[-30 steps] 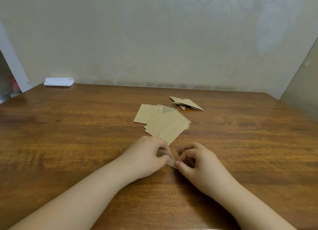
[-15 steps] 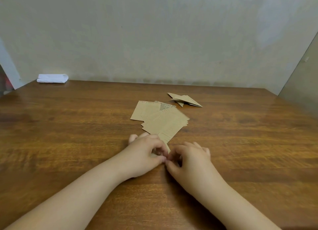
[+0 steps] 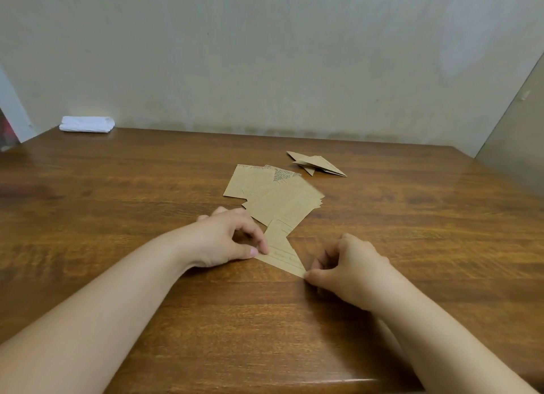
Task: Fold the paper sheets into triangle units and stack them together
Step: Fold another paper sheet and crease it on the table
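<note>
Hands on wooden worktop [image 3: 117,205]: left hand [image 3: 226,240] pinches one end of folded paper strip [image 3: 281,252], right hand [image 3: 350,264] pinches other, just nearer than loose sheet pile [image 3: 273,196]. Paper light, thin, creases easily; best held at corners.

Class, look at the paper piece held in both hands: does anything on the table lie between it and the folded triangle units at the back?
Yes. The pile of flat sheets lies between the held piece and the folded units.
</note>
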A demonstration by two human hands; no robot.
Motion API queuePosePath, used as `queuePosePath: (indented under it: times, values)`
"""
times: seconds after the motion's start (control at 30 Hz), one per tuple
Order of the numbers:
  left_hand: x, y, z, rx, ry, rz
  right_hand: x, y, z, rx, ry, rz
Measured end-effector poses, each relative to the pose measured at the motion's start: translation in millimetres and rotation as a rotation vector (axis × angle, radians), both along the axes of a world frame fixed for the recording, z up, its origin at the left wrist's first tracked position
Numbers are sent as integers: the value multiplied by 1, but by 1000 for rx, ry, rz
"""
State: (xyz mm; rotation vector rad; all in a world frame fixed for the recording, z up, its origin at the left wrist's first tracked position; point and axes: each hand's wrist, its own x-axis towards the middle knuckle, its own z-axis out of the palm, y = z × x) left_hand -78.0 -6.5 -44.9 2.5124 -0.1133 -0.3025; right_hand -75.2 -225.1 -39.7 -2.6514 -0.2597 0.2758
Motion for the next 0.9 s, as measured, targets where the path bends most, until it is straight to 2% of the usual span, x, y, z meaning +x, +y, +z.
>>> queuePosePath:
  times: [0.1,0.23,0.37,0.47,0.53,0.57,0.63,0.7,0.73,0.8,0.9]
  values:
    - [-4,-2,-4,-15,-78,18,-1,-3,2,64,60,5]
    - [-10,-11,-8,5,-167,71,-3,9,-4,27,-82,-2]
    - [-17,-19,-12,36,-234,106,-1,21,-4,-22,-35,-25]
    - [-20,-19,-14,51,-290,137,3,20,-2,137,35,-18]
    - [-21,-18,-15,58,-362,163,2,17,-2,269,10,-4]
    - [-22,-18,-14,24,-418,189,2,15,-3,333,-48,13]
    - [-26,-16,-7,-169,-573,299,4,7,-4,419,-299,89]
    - [-30,-12,0,-360,-765,435,6,-3,-1,339,-565,228]
    - [-33,-11,5,-392,-806,471,8,-7,0,250,-630,314]
    - [-38,-12,12,-390,-705,414,12,-17,0,47,-621,465]
    - [-42,-29,12,-233,-375,183,16,-24,-8,-115,-484,555]
